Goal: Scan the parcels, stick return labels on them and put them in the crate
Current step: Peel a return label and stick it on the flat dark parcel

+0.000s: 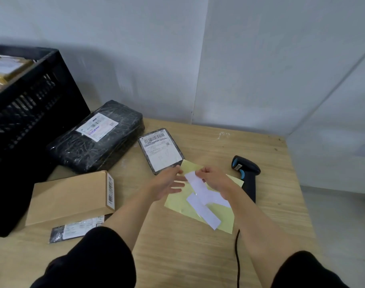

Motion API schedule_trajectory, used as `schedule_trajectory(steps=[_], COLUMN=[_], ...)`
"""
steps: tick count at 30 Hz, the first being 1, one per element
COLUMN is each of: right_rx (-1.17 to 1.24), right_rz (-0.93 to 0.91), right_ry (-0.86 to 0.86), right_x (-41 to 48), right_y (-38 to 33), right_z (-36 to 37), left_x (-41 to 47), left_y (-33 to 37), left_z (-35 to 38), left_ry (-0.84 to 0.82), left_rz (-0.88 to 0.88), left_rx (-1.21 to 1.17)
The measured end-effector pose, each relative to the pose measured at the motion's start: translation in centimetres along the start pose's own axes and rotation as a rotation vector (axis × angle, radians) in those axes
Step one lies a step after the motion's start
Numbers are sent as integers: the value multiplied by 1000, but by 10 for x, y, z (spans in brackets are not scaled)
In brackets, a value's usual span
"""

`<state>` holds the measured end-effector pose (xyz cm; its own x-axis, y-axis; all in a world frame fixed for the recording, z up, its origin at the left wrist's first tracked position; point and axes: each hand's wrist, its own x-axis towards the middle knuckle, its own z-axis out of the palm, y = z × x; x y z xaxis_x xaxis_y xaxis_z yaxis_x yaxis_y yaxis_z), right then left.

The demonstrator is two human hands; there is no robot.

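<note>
Pale grey walls meet in a corner behind a light wooden bench (177,256). At its left end stands a black crate (32,113) with parcels already inside. Beside the crate lies a large black-wrapped parcel (96,138), and a brown cardboard box (69,198) rests partly on a thin dark parcel (75,227). A small flat parcel (160,150) with a barcode label lies just beyond the hands. The right hand (215,179) pinches one end of a white return label (198,183) above the yellow backing sheet (183,206); the left hand (167,183) hovers with fingers spread, loose, touching the sheet's edge. A black scanner (247,173) lies at the right
</note>
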<state>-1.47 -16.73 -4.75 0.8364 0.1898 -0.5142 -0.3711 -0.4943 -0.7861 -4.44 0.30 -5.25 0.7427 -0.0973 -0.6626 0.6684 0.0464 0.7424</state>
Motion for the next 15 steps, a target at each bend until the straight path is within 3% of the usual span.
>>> schedule_trajectory(steps=[4,8,13,15], right_rx=[-37,-39,-75,-64], right_rz=[32,56,67,55], right_ry=[-31,49,154,160], right_x=[3,14,29,34], right_y=[5,10,21,22], right_z=[5,10,12,13], left_x=[8,23,40,37], left_y=[-21,-38,-63,-68], left_z=[2,-6,-23,-28], left_ry=[46,273,122,150], left_rz=[71,419,613,795], left_rx=[86,818,1406,1517])
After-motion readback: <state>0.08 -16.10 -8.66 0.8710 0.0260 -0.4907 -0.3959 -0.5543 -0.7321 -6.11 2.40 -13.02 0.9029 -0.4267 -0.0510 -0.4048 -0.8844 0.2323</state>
